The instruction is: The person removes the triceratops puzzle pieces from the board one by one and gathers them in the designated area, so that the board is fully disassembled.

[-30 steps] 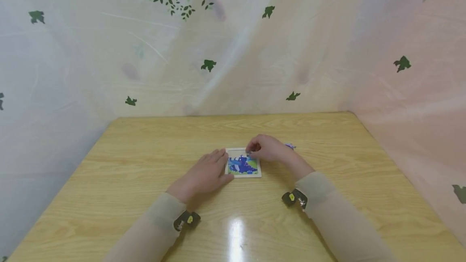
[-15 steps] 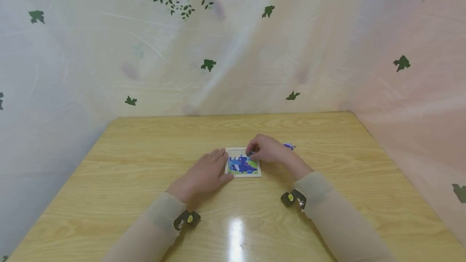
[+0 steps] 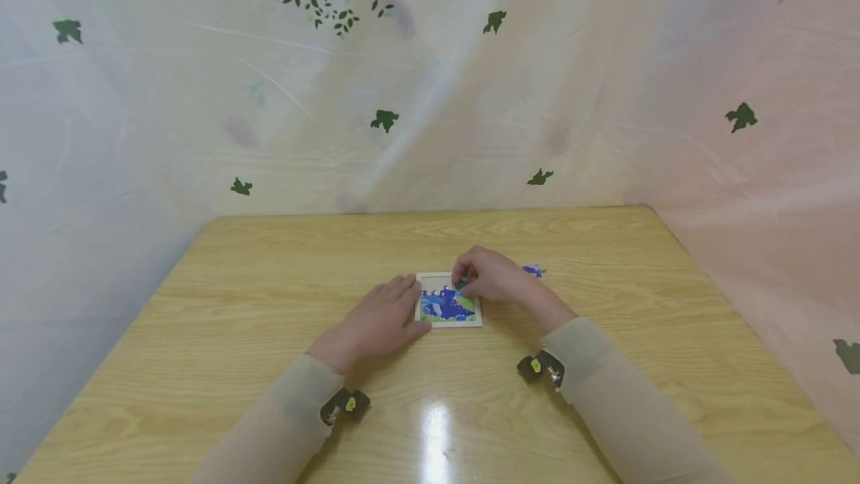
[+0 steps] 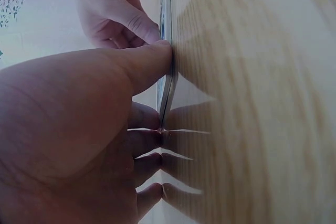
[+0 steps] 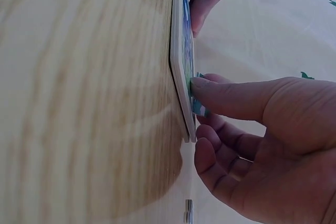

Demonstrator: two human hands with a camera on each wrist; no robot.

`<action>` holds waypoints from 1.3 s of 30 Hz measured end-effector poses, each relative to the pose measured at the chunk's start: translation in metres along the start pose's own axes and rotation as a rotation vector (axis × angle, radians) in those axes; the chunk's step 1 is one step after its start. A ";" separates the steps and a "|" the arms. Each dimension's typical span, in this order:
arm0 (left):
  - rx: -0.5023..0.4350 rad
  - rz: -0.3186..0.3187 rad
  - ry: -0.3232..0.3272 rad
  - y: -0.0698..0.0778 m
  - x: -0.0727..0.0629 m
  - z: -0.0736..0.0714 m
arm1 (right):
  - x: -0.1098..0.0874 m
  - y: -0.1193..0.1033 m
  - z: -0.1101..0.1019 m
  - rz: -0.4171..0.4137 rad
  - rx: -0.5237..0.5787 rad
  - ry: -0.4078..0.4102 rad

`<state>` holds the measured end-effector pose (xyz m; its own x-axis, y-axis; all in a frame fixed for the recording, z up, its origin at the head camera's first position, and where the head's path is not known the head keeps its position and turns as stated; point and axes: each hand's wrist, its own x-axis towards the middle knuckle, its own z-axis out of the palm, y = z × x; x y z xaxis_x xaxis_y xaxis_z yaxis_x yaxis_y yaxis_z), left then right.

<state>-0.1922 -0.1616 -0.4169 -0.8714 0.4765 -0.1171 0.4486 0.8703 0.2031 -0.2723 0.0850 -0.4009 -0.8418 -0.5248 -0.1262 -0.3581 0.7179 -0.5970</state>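
Note:
A small square jigsaw puzzle [image 3: 446,325] with a pale frame lies flat on the table, showing a blue and purple dinosaur over green. Along its top, a strip of bare tray shows. My left hand [image 3: 378,320] rests at the left side, its fingers stretched out and its thumb [image 4: 152,59] touching the frame's edge. Over the upper right corner, my right hand [image 3: 489,273] pinches a teal-blue puzzle piece [image 5: 199,107] between thumb and fingers. In the right wrist view that piece stands tilted, close against the puzzle's face; the fingers partly hide it.
Loose purple-blue puzzle pieces [image 3: 534,270] lie on the wooden table [image 3: 269,260] to the right of the puzzle, beyond the right wrist. A pale curtain [image 3: 443,95] printed with leaves hangs behind the table and along both sides.
My right hand has shifted very slightly left and turned a little, with the piece still pinched at the same corner. The left hand and the puzzle have stayed in place.

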 end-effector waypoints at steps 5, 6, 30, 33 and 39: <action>-0.005 -0.001 0.001 0.000 0.000 0.000 | -0.002 0.002 0.001 -0.010 -0.013 0.013; -0.005 -0.002 0.000 0.000 -0.001 0.000 | -0.002 0.002 0.001 -0.006 -0.007 0.018; -0.017 -0.006 -0.011 0.002 -0.002 0.001 | -0.032 0.033 -0.052 -0.047 0.156 0.151; -0.019 -0.006 -0.011 0.001 -0.003 0.001 | -0.037 0.043 -0.057 -0.036 0.169 0.175; -0.021 -0.009 -0.012 0.000 -0.002 0.001 | -0.049 0.060 -0.066 -0.015 0.188 0.199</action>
<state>-0.1902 -0.1624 -0.4178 -0.8730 0.4699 -0.1306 0.4361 0.8720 0.2222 -0.2789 0.1835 -0.3784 -0.9065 -0.4210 0.0310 -0.3056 0.6038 -0.7362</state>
